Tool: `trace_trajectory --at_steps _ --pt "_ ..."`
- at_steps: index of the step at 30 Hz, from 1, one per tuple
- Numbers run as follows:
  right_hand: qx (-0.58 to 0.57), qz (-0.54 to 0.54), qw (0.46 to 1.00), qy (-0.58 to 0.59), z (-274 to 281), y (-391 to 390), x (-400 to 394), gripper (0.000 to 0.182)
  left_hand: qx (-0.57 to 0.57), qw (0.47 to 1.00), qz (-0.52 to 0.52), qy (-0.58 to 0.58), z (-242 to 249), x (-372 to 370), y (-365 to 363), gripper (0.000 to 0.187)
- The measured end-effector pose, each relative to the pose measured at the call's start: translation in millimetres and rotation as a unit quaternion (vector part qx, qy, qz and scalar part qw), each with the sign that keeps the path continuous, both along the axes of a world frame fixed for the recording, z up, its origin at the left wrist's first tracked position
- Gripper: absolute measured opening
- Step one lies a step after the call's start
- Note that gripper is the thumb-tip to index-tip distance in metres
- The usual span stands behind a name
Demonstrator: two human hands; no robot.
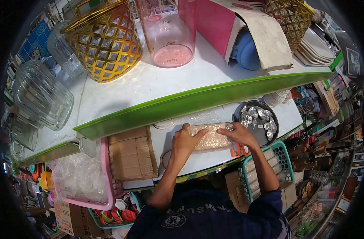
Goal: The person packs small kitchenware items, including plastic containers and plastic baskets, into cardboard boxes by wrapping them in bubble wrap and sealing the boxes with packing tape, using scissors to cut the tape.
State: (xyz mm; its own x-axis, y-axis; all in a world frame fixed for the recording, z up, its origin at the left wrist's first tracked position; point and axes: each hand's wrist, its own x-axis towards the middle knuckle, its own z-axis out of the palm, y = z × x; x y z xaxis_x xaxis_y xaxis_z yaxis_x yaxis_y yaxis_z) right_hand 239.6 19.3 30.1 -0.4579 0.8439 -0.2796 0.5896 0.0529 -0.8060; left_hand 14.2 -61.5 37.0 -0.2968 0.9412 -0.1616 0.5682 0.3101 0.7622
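A small box-shaped package wrapped in bubble wrap (211, 139), brown underneath, lies flat on the lower white shelf. My left hand (184, 140) grips its left end, thumb on top. On its right end, my right hand (241, 134) closes around the wrap with the thumb over the top face. Scissors with orange handles (238, 151) lie just below my right hand, partly hidden by the wrist. A roll of tape (164, 159) rests beside my left forearm. Behind the package is a clear sheet of bubble wrap (202, 117).
A dark round pan (265, 137) holds crumpled foil pieces. Flattened cardboard (131, 154) and a pink basket (106, 179) of bubble wrap stand left; a teal basket (284, 159) of wrapped rolls is right. A green shelf edge (198, 101) crosses above my hands, below glassware.
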Motion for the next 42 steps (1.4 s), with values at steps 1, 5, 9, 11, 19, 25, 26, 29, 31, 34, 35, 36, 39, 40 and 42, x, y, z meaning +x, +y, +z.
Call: trace_trajectory --at_steps 1,5,9,11,19,25,26,29,31,34,35,36,39,40,42 --pt "-0.024 -0.007 0.999 -0.026 3.6 1.8 -1.4 0.063 -0.019 1.000 0.001 -0.004 1.9 -0.4 1.7 0.084" --pt "-0.025 -0.021 0.998 -0.058 4.7 9.3 -3.8 0.061 -0.018 1.000 -0.003 0.010 0.0 -2.2 6.6 0.083" --pt "-0.049 -0.003 0.992 -0.113 26.6 12.3 -9.8 0.064 -0.033 0.999 -0.012 0.022 -2.6 -4.8 10.4 0.082" --pt "-0.056 0.005 0.989 -0.136 25.5 14.4 -9.4 0.067 -0.035 0.999 -0.018 0.018 -3.5 -5.1 11.3 0.081" --pt "0.095 0.075 0.993 -0.002 5.6 63.3 -32.0 0.074 -0.004 0.999 -0.043 0.020 -10.3 -10.5 15.4 0.083" --pt "0.201 0.170 0.964 -0.035 -54.9 117.6 -65.3 0.066 0.005 0.999 -0.035 0.017 -11.7 -9.9 14.7 0.085" --pt "0.223 0.179 0.953 -0.100 -68.4 125.9 -70.8 0.066 0.006 0.999 -0.033 0.017 -10.7 -10.2 14.8 0.085" --pt "0.234 0.203 0.931 -0.193 -64.9 131.4 -84.0 0.064 -0.010 0.998 -0.039 0.040 -11.0 -9.9 14.5 0.089" --pt "0.223 0.217 0.924 -0.223 -48.9 126.4 -89.6 0.063 0.018 0.998 -0.025 0.058 -15.9 -8.3 12.8 0.093" --pt "0.191 0.254 0.930 -0.186 -25.4 116.9 -89.7 0.051 -0.032 0.999 -0.039 0.020 -8.5 -10.4 14.8 0.100" --pt "0.205 0.271 0.925 -0.169 -20.1 113.7 -88.3 0.042 -0.031 0.999 -0.040 0.019 -9.7 -10.4 14.6 0.100" --pt "0.219 0.286 0.920 -0.151 -16.0 111.5 -86.3 0.032 -0.019 0.999 -0.038 0.027 -12.3 -10.1 14.3 0.098" --pt "0.106 0.334 0.934 -0.077 -4.3 109.6 -78.5 0.022 0.000 0.999 -0.033 0.041 -17.5 -8.8 14.0 0.095" --pt "0.106 0.333 0.934 -0.077 -4.5 109.6 -75.3 0.022 0.006 0.998 -0.028 0.047 -17.8 -8.6 14.1 0.095" --pt "0.010 0.326 0.945 -0.015 0.8 103.7 -71.0 0.020 -0.002 0.999 -0.029 0.044 -15.5 -8.7 14.1 0.094"
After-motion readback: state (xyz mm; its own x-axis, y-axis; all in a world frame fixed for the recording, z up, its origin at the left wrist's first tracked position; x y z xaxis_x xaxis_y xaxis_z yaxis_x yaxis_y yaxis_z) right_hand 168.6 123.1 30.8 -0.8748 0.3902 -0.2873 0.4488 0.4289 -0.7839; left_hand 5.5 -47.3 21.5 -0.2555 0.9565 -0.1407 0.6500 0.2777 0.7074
